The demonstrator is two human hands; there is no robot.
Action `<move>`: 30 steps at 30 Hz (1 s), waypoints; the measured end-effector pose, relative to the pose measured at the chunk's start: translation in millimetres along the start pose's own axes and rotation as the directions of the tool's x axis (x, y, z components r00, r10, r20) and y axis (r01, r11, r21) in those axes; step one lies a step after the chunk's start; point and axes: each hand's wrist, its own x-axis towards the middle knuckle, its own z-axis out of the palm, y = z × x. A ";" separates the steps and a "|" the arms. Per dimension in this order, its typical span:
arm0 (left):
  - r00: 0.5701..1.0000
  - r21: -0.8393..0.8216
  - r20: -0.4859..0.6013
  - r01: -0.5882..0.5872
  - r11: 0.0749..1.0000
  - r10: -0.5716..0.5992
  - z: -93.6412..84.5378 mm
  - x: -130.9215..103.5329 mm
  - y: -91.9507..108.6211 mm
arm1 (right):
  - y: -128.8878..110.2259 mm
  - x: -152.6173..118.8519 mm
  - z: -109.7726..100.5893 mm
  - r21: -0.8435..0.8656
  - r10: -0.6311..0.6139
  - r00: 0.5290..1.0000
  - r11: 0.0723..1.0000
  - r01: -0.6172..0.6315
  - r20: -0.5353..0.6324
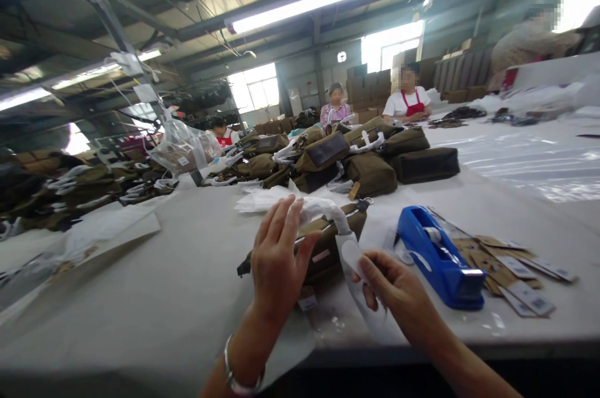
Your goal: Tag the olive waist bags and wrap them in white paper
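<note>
The person's left hand (pixel 279 248) is up with fingers spread, gripping nothing, close against an olive bag (pixel 325 267) near the bench's (pixel 197 273) front edge; I can't tell if they touch. More bags (pixel 323 154) are heaped behind, toward the far edge. The right hand (pixel 384 276) pinches a white strip (pixel 349 251) at the bag's wrapped handle (pixel 335 213). Then come a blue tape dispenser (pixel 443 260) and, beside it, fanned tags (pixel 513 267).
</note>
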 end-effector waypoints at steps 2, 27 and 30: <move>0.989 -0.059 0.140 0.062 0.996 -0.053 12.7 16.8 -13.5 | 1.1 5.2 3.9 0.000 -0.023 1.000 1.000 0.023 -0.010; 0.422 -0.400 0.897 0.902 0.165 -0.132 6.4 73.4 18.5 | -22.7 33.2 21.4 0.225 0.012 0.998 0.974 0.000 -0.055; 0.393 -0.375 0.905 0.918 0.130 -0.162 1.8 60.7 25.9 | -26.0 36.9 29.9 0.291 -0.025 0.997 0.956 0.047 -0.076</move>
